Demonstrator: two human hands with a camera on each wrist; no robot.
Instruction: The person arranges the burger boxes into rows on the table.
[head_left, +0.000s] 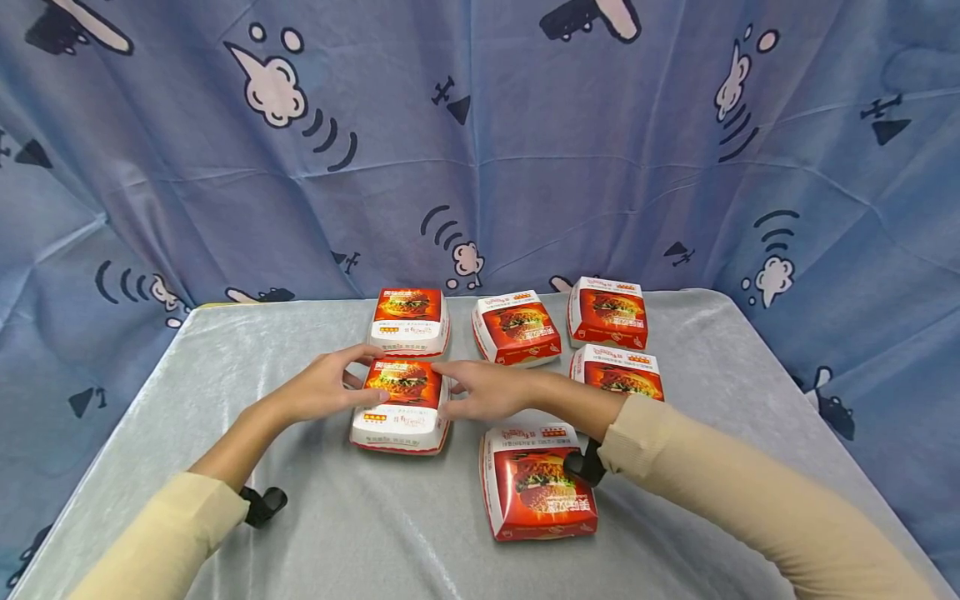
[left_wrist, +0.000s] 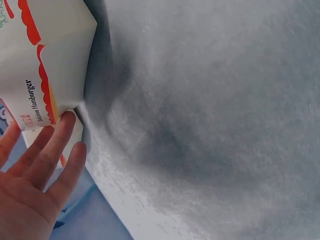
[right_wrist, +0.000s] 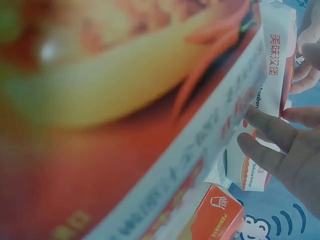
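Gingerly, a left hand (head_left: pixel 321 388) and a right hand (head_left: pixel 491 390), fingers mostly extended, not curled, touch a burger box (head_left: pixel 401 423) from both sides, just in front of the rear carton (head_left: pixel 410 323). To this bystander, uneven pressure could skew or buckle it, jolting the rear carton.

Burger boxes (left_wrist: pixel 66 70) bear side lettering: “Delicious Hamburger”, “美味汉堡”.

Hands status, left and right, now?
Left hand: open, touching the front-left burger box.
Right hand: open, at the same box's right edge.
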